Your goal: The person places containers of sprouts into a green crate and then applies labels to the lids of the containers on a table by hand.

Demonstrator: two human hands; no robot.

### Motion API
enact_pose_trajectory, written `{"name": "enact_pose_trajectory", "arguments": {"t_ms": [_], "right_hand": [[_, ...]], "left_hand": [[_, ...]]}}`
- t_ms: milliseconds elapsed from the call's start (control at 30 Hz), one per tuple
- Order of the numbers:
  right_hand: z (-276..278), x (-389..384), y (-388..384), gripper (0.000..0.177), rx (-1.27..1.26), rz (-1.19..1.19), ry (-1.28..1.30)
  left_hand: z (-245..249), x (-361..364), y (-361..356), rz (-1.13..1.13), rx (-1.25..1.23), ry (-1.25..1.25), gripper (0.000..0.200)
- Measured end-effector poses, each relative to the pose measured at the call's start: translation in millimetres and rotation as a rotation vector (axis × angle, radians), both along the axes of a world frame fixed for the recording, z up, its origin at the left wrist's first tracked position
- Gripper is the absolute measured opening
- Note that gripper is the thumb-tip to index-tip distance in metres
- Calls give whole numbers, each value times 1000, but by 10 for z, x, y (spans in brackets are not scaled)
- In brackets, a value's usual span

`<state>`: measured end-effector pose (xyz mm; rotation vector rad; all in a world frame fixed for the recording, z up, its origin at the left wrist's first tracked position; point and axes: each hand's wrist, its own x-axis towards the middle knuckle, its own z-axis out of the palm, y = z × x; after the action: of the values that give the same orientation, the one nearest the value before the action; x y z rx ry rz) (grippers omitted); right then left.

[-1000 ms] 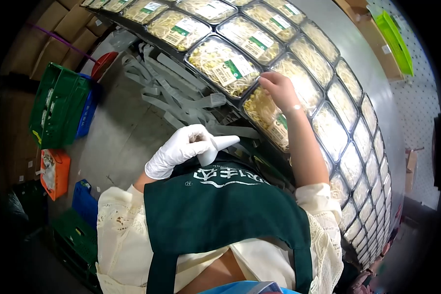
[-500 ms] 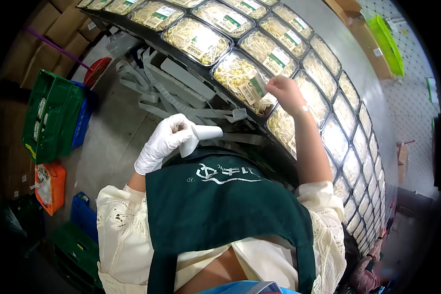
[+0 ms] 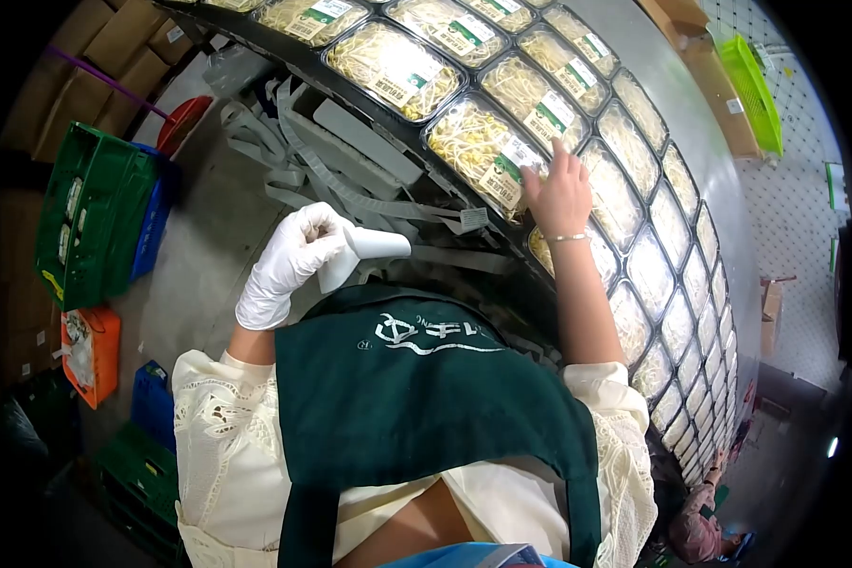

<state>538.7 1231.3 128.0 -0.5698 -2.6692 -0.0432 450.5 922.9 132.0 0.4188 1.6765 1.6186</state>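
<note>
On the far left, a green crate leans open against a blue crate, above an orange container holding pale wrapping, with cardboard boxes stacked behind. Pale gray strips hang in loops beside the long metal table.

At left center, a worker's left hand, in a white glove, pinches a curled white piece between thumb and fingers, the grip closed on it. The piece is held over the top edge of a dark green apron with white lettering.

To the right, the bare right hand is open, thumb and fingers spread, palm down at the near edge of the table. Its thumb is at the labeled corner of a sprout tray; whether it presses on the film or hovers just over it, one cannot tell. The tray lies flat in the row nearest the worker, its green-and-white label face up, among close rows of packed trays.

Farther right are a lime-green basket and, at lower right, another person in pink.
</note>
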Motion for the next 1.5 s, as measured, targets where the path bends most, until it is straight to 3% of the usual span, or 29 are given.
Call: {"name": "enact_pose_trajectory", "arguments": {"t_ms": [67, 167, 200, 333, 400, 467, 500, 533, 567, 600, 667, 700, 733, 767, 800, 867, 900, 933, 1000, 1067, 1100, 1133, 1200, 1233, 1267, 1333, 1367, 1433, 1500], "right_hand": [[-127, 40, -54, 65, 37, 139, -171], [-58, -25, -70, 68, -44, 77, -416], [46, -36, -116, 66, 32, 131, -386], [266, -92, -878, 66, -889, 724, -100], [111, -112, -1252, 52, -1072, 757, -158], [-18, -75, -1397, 35, -1426, 472, -221], [10, -42, -1414, 35, -1422, 478, -224], [55, 15, -1421, 30, -1644, 408, -129], [107, 73, -1415, 25, -1861, 327, -20], [167, 127, -1392, 24, -1880, 286, 3], [178, 281, -1381, 22, -1878, 226, 10], [221, 373, -1291, 22, -1465, 288, -249], [288, 463, -1180, 23, -1036, 340, -470], [361, 567, -1116, 27, -977, 214, -380], [443, 655, -1071, 30, -913, 83, -288], [603, 759, -1033, 37, -743, 147, -21], [665, 689, -1133, 38, -506, 364, 94], [677, 625, -1207, 32, -507, 450, 64], [578, 732, -1213, 23, -919, 298, -224], [598, 799, -1227, 14, -1031, 213, -125], [599, 860, -1179, 13, -1029, 235, -140], [602, 938, -1110, 13, -1026, 250, -151], [669, 1081, -1006, 14, -1124, 229, -150], [674, 1160, -925, 15, -1129, 228, -134], [694, 1234, -826, 15, -1091, 241, -135], [699, 1342, -746, 9, -962, 142, -21], [691, 1414, -637, 9, -964, 141, -14], [676, 1489, -350, 5, -630, 304, 147], [641, 1501, 262, 5, -431, 215, 292]], "left_hand": [[16, -64, -30, -9, 83, -27, 2], [264, -243, -9, -27, 136, 94, 6], [393, -327, -12, -46, 163, 103, 6], [915, -544, 68, -209, 204, 329, 15], [968, -600, 175, -274, 264, 421, 16], [831, -679, 257, 41, 297, 653, 19], [740, -708, 225, 256, 322, 789, 24], [623, -731, 142, 471, 52, 1141, 30], [538, -544, 161, 358, 225, 771, 31], [465, -266, 213, 237, 386, 401, 31], [76, 149, 273, -116, 151, 387, 33], [-20, 325, 315, -327, 265, 242, 35], [-44, 474, 301, -308, 319, 96, 33], [-64, 482, 281, -427, 87, -118, 29], [-114, 544, 298, -323, 206, -41, 26], [-174, 497, 306, -412, 117, 351, 24], [-157, 496, 326, -427, 123, 343, 24], [-123, 493, 369, -471, 217, 414, 25], [27, 489, 452, -540, 333, 489, 27], [207, 526, 447, -408, -113, 425, 30], [236, 596, 481, -249, -27, 246, 33], [52, 688, 612, -63, 235, 530, 37], [52, 820, 804, -248, 409, 274, 44], [78, 837, 872, -464, 367, 81, 41], [61, 910, 959, -430, 338, 16, 24], [104, 1035, 1088, -334, 179, -34, 12], [94, 1108, 1205, -277, 231, 18, 14], [146, 1184, 1361, -335, 153, -17, 15], [346, 1345, 1550, -285, 117, -118, 20]]}}
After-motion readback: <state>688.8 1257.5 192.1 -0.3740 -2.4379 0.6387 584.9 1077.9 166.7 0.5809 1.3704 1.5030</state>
